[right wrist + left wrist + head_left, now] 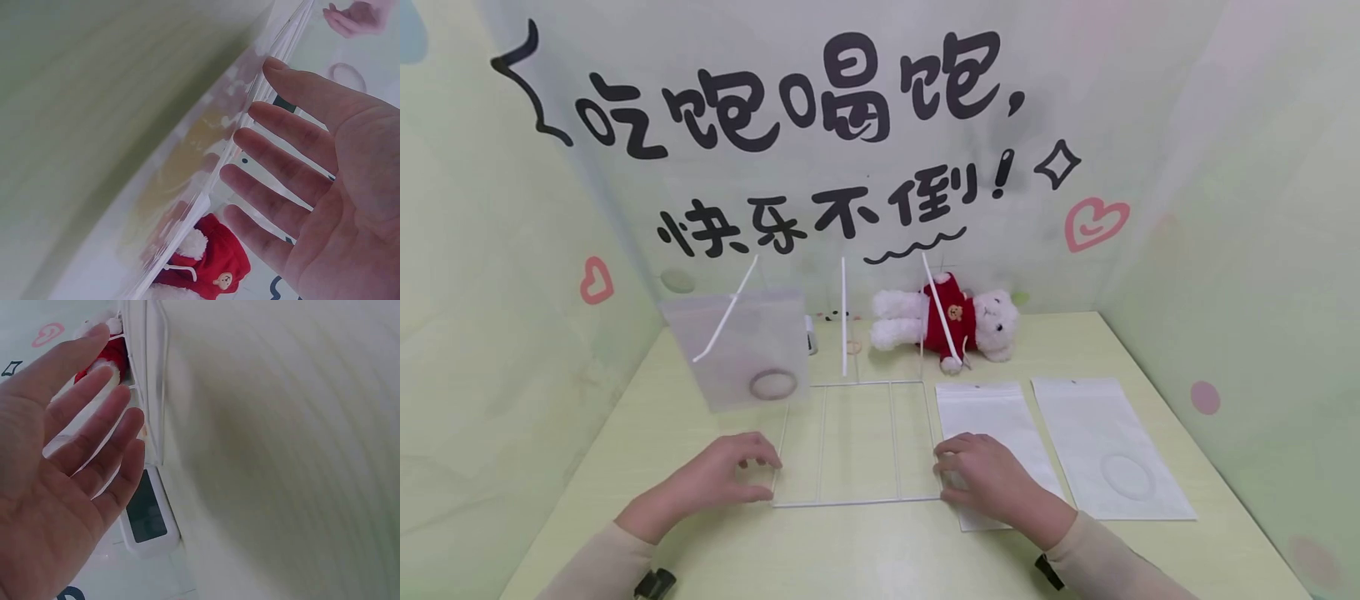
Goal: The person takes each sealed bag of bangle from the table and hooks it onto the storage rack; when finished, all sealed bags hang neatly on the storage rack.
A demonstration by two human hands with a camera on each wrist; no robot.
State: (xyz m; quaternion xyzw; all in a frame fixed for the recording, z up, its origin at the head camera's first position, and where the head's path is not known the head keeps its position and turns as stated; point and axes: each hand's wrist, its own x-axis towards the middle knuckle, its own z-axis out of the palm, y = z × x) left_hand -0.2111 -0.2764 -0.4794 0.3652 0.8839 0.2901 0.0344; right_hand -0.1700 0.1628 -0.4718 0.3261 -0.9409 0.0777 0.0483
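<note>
Wire rack (857,502) on tbl (850,558); 2 pouches (1105,446) to R; plush toy (953,325) behind

Wire rack (857,502): plain white. Table (850,550): pale yellow, faint streaks. Plush toy (934,323): white; red top (964,327) with tan bear patch (955,313). Backdrop (865,179): pale green; black lettering (855,92), pink outlined hearts (1096,223). Flat pouches (1097,425): whitish. Sleeves (602,560): beige.
</note>
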